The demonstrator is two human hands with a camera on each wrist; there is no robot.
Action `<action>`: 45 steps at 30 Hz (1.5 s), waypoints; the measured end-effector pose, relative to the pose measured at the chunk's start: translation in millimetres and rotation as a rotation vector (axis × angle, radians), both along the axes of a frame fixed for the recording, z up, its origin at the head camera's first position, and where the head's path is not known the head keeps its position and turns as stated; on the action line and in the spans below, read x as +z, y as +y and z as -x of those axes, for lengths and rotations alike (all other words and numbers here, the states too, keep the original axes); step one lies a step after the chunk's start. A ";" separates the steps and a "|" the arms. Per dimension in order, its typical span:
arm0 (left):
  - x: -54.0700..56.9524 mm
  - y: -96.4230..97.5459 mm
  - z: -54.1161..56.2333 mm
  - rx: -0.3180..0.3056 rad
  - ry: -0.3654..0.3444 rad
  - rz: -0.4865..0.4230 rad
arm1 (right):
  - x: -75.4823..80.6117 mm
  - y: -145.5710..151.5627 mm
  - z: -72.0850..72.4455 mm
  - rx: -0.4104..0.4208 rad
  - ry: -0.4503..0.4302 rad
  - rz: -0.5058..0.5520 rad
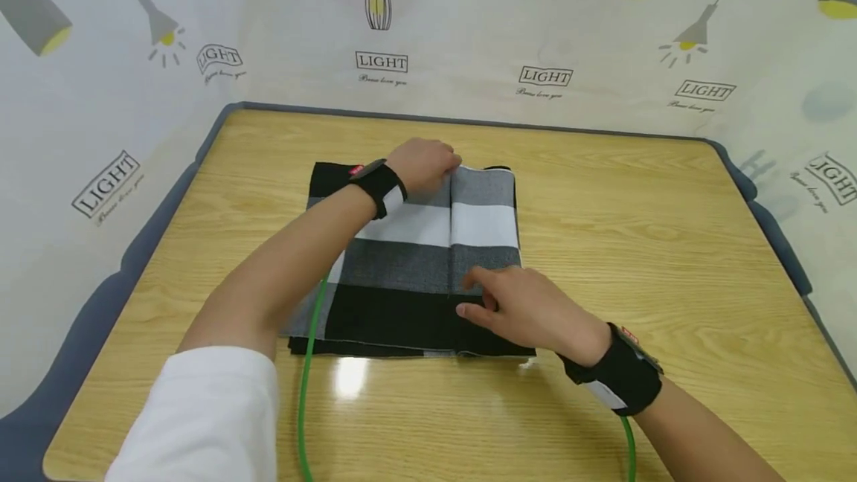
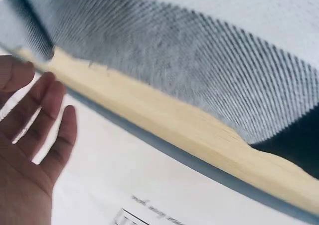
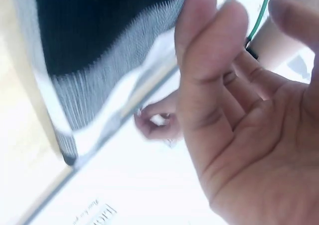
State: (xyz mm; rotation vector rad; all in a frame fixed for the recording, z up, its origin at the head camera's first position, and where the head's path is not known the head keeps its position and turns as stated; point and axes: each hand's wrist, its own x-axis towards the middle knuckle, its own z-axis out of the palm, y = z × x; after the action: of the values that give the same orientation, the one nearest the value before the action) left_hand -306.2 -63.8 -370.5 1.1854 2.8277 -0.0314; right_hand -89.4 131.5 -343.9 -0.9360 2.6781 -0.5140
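A black, grey and white checked cloth (image 1: 395, 266) lies folded on the table, with a fold line running front to back right of its middle. My left hand (image 1: 422, 164) is at the cloth's far edge beside that fold line. In the left wrist view its fingers (image 2: 60, 145) look loosely bent, with no cloth seen between them. My right hand (image 1: 529, 307) hovers over the cloth's near right part. Its fingers are loosely curled and hold nothing, as the right wrist view of the palm (image 3: 259, 140) shows.
The wooden table (image 1: 636, 244) has a grey-blue rim along its back and sides. Behind it hangs a white backdrop (image 1: 462, 36) printed with lamps. A green cable (image 1: 304, 393) runs from the left wristband across the cloth's left side; another (image 1: 629, 445) hangs from the right wristband.
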 end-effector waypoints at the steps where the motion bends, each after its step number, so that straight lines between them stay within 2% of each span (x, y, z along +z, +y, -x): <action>1: 6.0 -6.3 1.0 0.039 -0.041 -0.017 | 4.1 0.4 1.6 -0.001 0.017 0.006; 5: 17.8 -49.5 7.1 0.207 -0.174 -0.067 | 16.4 -12.5 5.4 0.050 0.067 -0.014; 9: 10.3 -101.4 10.7 0.370 -0.284 -0.025 | 16.9 -42.8 5.7 0.182 0.106 -0.059; 13: -0.4 -133.8 9.5 0.447 -0.401 0.024 | 6.8 -82.3 -0.1 0.354 0.235 -0.134; 17: -2.2 -140.0 6.9 0.492 -0.471 0.020 | -6.8 -123.1 -7.6 0.509 0.426 -0.221; 21: 0.0 -135.2 6.3 0.519 -0.506 0.029 | -16.4 -156.7 -6.3 0.613 0.518 -0.258; 28: 3.8 -132.3 7.2 0.485 -0.490 0.031 | -29.8 -187.7 4.1 0.735 0.560 -0.389; 34: 16.8 -138.9 6.1 0.448 -0.545 -0.007 | -34.3 -195.6 6.2 0.752 0.587 -0.413; 37: 21.3 -147.3 4.6 0.464 -0.583 -0.050 | -29.7 -200.4 11.7 0.754 0.575 -0.435; 41: 18.4 -158.0 4.1 0.501 -0.593 -0.122 | -24.8 -207.2 14.9 0.750 0.548 -0.472; 45: 13.3 -162.1 5.6 0.506 -0.573 -0.181 | -22.6 -215.5 11.9 0.731 0.561 -0.510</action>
State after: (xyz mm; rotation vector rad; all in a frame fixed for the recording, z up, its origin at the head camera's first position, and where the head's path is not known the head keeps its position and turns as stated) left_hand -311.7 -225.9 -357.2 0.3680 2.5371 0.5115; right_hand -101.3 -84.0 -366.5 -1.9275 2.3856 0.6348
